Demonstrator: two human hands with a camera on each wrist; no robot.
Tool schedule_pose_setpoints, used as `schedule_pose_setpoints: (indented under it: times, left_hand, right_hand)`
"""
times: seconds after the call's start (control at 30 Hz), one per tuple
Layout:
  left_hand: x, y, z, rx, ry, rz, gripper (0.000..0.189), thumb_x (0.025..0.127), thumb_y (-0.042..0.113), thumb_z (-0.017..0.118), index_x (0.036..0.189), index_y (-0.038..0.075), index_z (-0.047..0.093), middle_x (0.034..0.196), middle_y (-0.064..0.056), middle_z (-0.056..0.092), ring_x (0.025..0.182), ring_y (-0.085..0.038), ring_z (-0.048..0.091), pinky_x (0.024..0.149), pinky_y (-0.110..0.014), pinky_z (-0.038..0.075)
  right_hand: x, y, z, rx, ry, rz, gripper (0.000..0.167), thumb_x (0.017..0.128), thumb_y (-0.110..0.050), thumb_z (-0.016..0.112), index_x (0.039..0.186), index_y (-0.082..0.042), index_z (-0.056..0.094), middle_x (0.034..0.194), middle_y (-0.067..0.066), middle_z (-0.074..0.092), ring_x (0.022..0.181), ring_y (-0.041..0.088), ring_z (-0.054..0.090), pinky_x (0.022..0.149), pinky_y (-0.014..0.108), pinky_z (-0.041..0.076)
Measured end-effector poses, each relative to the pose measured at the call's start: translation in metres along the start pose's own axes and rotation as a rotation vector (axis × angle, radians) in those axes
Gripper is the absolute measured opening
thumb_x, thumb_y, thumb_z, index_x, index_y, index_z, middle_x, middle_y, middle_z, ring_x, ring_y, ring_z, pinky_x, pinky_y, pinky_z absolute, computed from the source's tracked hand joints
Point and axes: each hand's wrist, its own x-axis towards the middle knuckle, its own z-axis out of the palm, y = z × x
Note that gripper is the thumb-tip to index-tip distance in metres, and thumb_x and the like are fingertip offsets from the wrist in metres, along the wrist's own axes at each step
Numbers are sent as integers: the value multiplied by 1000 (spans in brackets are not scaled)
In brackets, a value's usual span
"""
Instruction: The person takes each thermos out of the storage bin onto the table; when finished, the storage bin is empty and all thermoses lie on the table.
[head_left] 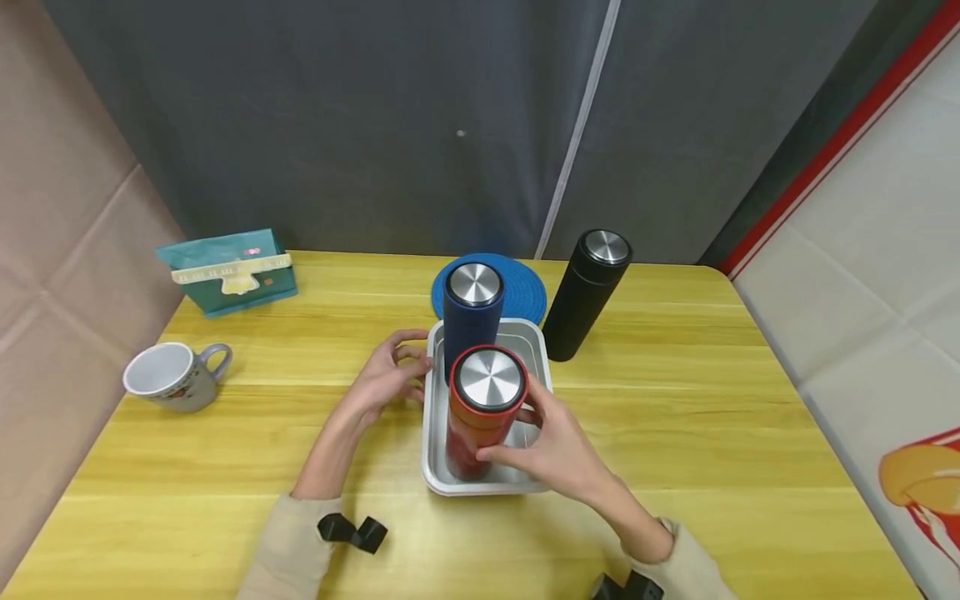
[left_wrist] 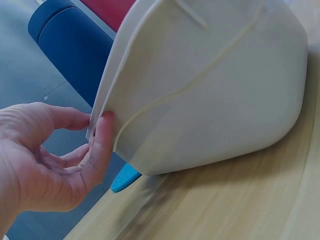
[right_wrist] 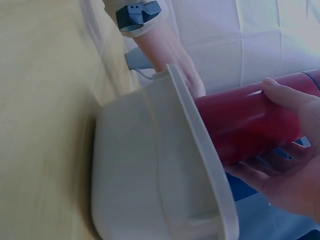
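My right hand (head_left: 558, 446) grips a red thermos (head_left: 480, 425) with a steel-topped lid, its fingers and thumb wrapped round the body. The thermos stands upright in the near part of a light grey rectangular bin (head_left: 435, 450); its base is hidden behind the bin wall in the right wrist view. At the bin's left side, my left hand (head_left: 390, 375) pinches the rim, as the left wrist view (left_wrist: 55, 155) shows of this hand. A dark blue thermos (head_left: 472, 321) stands in the far part of the bin, just behind the red one.
Behind the bin lies a round blue mat (head_left: 525, 287). A black thermos (head_left: 581, 304) stands on the table to the bin's right. On the left are a patterned mug (head_left: 180, 387) and a green packet (head_left: 247, 283) with a pale clip. A grey curtain (head_left: 360, 142) borders the table's back edge.
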Motion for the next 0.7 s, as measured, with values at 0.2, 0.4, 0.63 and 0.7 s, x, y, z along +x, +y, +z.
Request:
schedule_pose_setpoints:
  times: [0.2,0.4,0.63,0.7]
  left_hand:
    - [1,-2,1,9,-2,8,52,91,0,59,139,1,38,105,-16,52,76,-21,62,55,-31,58]
    - [1,-3,1,-3,-7,7,54,90,-1,59,139,1,37,106,-17,52,76,-22,61,56,-32,59]
    - [2,-2,1,6,0,0,53,91,-1,58,139,4,38,107,-16,52,74,-21,61,56,-34,59]
    - [1,-1,2,4,1,1,53,91,-1,58,139,4,38,106,-16,53,74,-21,61,57,-36,59]
  right_hand:
    - [2,-6,-6,-26,28,-2,81,68,-10,89,138,-12,47,127,3,57,115,21,55,92,32,52]
    - [5,-11,-11,-35,55,2,80,68,-7,88,137,-11,47,127,5,57,116,22,54,92,33,52]
    - [9,-18,-19,-92,84,-8,85,69,-4,87,141,-8,43,129,7,56,114,25,54,90,34,54]
    - [11,-22,-23,-101,96,-27,84,68,-3,86,140,-8,44,129,7,56,114,24,55,90,33,54]
